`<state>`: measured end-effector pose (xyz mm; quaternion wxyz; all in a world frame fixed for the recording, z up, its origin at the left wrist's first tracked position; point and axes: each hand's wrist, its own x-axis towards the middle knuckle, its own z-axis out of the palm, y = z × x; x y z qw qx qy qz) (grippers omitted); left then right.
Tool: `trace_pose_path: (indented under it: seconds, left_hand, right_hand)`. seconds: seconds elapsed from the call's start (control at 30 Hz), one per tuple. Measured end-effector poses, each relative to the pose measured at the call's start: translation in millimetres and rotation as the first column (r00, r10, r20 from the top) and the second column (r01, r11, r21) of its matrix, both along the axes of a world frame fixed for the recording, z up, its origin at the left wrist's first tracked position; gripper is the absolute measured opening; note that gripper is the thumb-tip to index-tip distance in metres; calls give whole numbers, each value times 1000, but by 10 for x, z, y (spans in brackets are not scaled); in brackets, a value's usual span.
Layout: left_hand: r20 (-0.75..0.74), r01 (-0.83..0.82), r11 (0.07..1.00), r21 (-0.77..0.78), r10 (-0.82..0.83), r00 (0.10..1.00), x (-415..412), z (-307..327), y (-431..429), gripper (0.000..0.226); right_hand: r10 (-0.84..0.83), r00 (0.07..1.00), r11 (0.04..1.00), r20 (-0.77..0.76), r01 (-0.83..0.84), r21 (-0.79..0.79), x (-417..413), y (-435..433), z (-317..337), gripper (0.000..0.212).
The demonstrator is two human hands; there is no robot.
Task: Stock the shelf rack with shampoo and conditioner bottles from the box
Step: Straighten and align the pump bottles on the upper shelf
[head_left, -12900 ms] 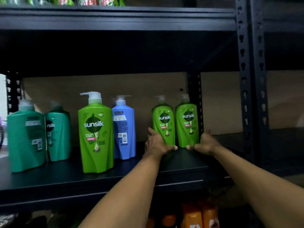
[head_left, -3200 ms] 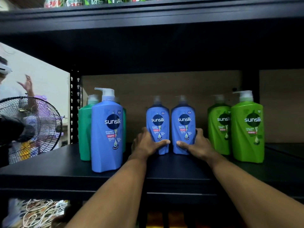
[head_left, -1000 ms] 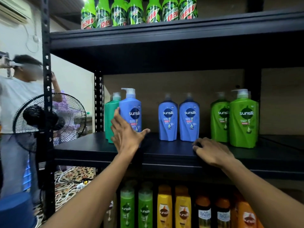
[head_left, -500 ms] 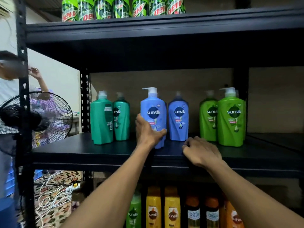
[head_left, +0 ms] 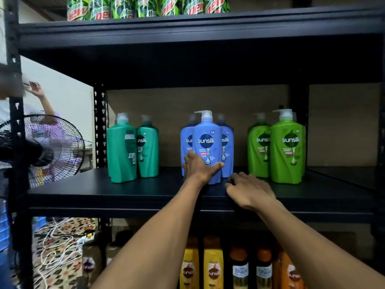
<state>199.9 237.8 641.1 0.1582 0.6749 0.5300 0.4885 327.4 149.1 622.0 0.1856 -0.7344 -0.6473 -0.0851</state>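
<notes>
Left hand (head_left: 199, 168) gripped blue bottle (head_left: 206, 142) low, mid shelf (head_left: 125, 192), fronting a blue pair (head_left: 228, 151), likely squaring its label outward. Right hand (head_left: 250, 191) rested loose on front edge, holding nothing, probably bracing.

Along the top of our view we see a row of green soda bottles (head_left: 145, 7), upright and shoulder to shoulder, their tops cut off. At the left stands a black fan (head_left: 52, 151) with a round wire cage. Behind it we make out a person (head_left: 42, 99) with one arm raised, in front of a pale wall (head_left: 68, 105). Lower left, white cables (head_left: 60, 243) lie tangled across a patterned floor (head_left: 54, 268), near a white power strip (head_left: 84, 238). Something blue (head_left: 3, 226) sits at the left edge, mostly out of view.
</notes>
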Motion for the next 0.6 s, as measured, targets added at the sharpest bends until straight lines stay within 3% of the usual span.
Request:
trace_pose_path:
  seconds: [0.6]
  left_hand:
    - [-70, -10, 998, -59, 6, 998, 28, -52, 108, 115]
  right_hand:
    - [29, 1000, 999, 3, -29, -43, 19, 8, -1, 47]
